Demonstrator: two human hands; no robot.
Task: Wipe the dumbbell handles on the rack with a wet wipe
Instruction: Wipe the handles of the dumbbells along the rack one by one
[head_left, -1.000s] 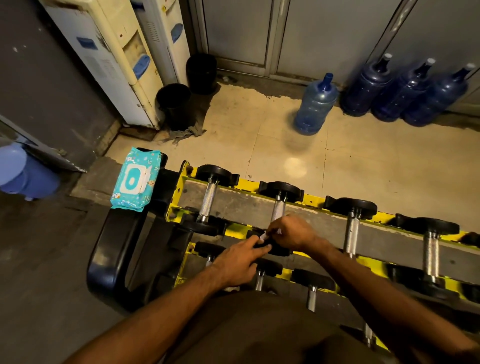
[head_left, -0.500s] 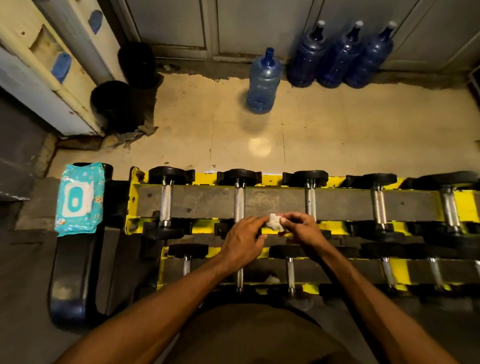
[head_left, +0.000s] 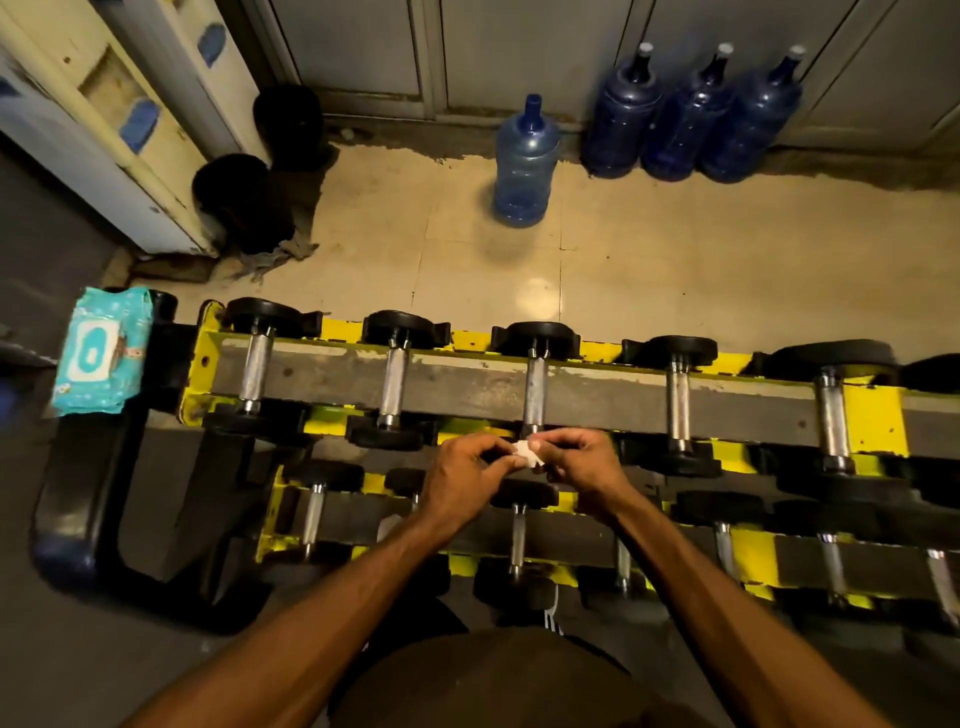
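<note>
The rack (head_left: 597, 402) runs under and beyond the grip, with one dumbbell handle (head_left: 535, 395) just past it. Four jugs (head_left: 524, 166) stand far beyond (contents unclear). The pack (head_left: 101, 358) lies well left, flap closed. The left hand (head_left: 465, 480) and right hand (head_left: 584, 467) pinch the crumpled wipe (head_left: 527, 453) between them.
</note>
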